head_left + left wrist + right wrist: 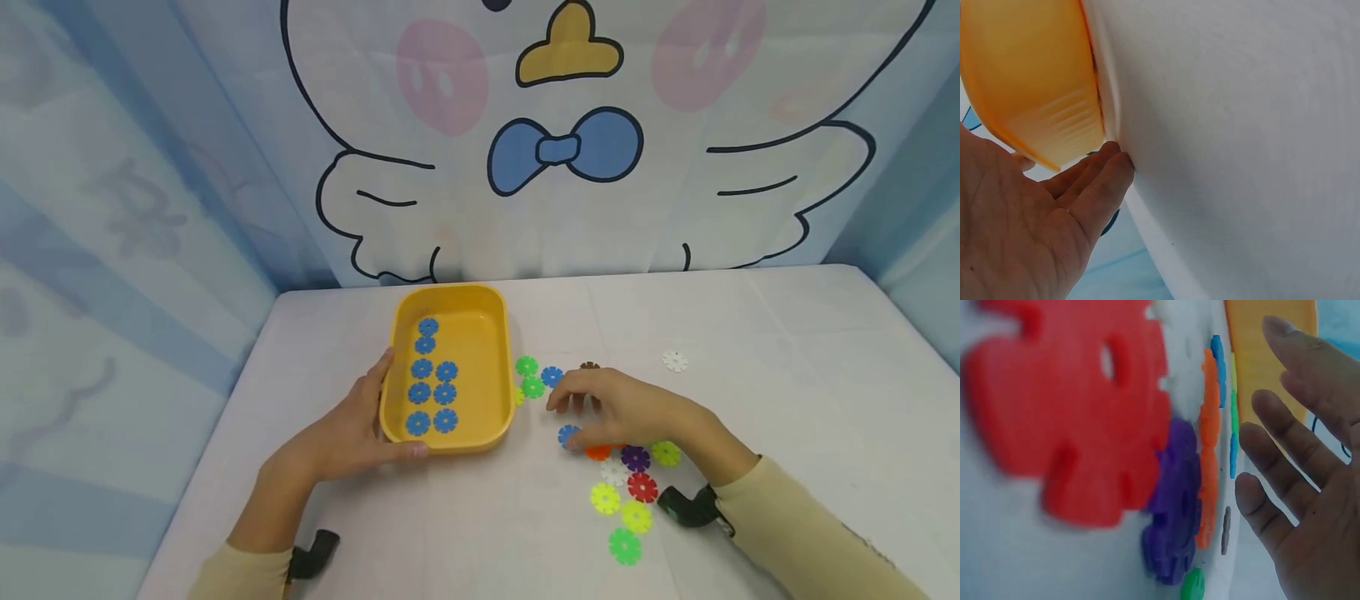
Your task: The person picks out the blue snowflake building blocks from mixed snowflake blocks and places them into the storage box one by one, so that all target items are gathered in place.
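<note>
My left hand rests against the near left corner of a yellow tray. Its thumb lies along the near side and its fingers along the left side; they look straight in the left wrist view. Several blue snowflake discs lie in two columns in the tray's left half. To the right of the tray, my right hand hovers over loose discs with nothing between its spread fingers. Its thumb overlaps a blue snowflake disc in the head view; whether they touch I cannot tell.
Green discs and another blue disc lie beside the tray. Orange, purple, red, white and yellow-green discs lie below the right hand. A white disc sits farther back on the white table.
</note>
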{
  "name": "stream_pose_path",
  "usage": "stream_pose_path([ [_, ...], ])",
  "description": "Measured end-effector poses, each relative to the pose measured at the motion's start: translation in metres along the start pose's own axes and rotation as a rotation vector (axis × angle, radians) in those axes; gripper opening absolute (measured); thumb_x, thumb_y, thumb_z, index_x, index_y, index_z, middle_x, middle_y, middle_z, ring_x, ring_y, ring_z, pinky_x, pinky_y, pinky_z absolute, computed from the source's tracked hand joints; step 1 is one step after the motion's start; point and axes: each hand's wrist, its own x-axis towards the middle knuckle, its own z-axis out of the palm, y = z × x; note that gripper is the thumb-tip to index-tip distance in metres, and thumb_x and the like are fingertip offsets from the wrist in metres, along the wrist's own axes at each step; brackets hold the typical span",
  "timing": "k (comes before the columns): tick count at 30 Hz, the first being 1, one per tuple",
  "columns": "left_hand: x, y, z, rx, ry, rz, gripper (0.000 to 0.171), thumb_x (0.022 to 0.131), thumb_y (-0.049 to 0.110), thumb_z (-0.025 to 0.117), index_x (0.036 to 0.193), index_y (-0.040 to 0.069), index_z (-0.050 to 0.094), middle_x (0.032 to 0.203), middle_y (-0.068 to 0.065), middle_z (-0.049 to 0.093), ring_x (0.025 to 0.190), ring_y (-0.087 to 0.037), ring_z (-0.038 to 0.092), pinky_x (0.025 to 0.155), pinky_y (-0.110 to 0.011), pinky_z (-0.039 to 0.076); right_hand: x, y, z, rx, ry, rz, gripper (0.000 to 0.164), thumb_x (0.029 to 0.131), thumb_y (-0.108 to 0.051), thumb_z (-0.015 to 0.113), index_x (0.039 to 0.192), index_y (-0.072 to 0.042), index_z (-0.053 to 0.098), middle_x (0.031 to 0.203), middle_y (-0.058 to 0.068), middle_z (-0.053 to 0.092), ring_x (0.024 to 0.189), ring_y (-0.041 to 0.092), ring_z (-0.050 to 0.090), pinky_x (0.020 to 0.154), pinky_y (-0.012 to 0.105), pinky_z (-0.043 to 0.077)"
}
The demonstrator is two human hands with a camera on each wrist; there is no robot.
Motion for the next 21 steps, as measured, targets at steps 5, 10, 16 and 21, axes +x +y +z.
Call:
stream_pose_path([
  [5,0.0,0.0,0.0,-0.005,0.005,0.005,0.138,0.076,0.064,0.083,0.165,0.015,-0.01,0.169,-0.019,0.013,0.154,-0.036,0.021,0.122,-0.062,0.024,-0.002,0.003,0.004,-0.029,-0.008,-0.012,0.043,0.083,-0.03,0.088,0.12,-0.022,0.067,0.114,-0.009,0.066,0.101,0.015,0.057,0.091,0.031,0.052],
  [10,-0.001,0.0,0.0,-0.004,0.003,0.005,0.138,0.076,0.064,0.083,0.165,0.014,-0.01,0.169,-0.019,0.013,0.154,-0.036,0.022,0.122,-0.062,0.024,-0.002,0.005,0.007,-0.023,-0.017,-0.006,0.043,0.083,-0.028,0.088,0.12,-0.023,0.067,0.115,-0.011,0.067,0.101,0.013,0.058,0.091,0.03,0.053],
  [16,-0.001,0.0,0.001,0.004,0.002,-0.001,0.138,0.076,0.065,0.082,0.165,0.014,-0.011,0.169,-0.018,0.012,0.154,-0.036,0.021,0.122,-0.061,0.024,-0.003,0.004,0.011,-0.034,-0.029,0.02,0.039,0.084,-0.023,0.087,0.118,-0.023,0.068,0.114,-0.011,0.068,0.101,0.011,0.06,0.092,0.029,0.055],
  [21,0.0,0.001,0.001,0.003,-0.001,-0.006,0.138,0.076,0.066,0.082,0.165,0.016,-0.011,0.169,-0.018,0.013,0.154,-0.035,0.021,0.122,-0.061,0.023,-0.004,0.003,0.011,-0.045,-0.023,0.039,0.035,0.085,-0.02,0.086,0.116,-0.023,0.069,0.111,-0.012,0.068,0.098,0.012,0.06,0.089,0.028,0.055],
])
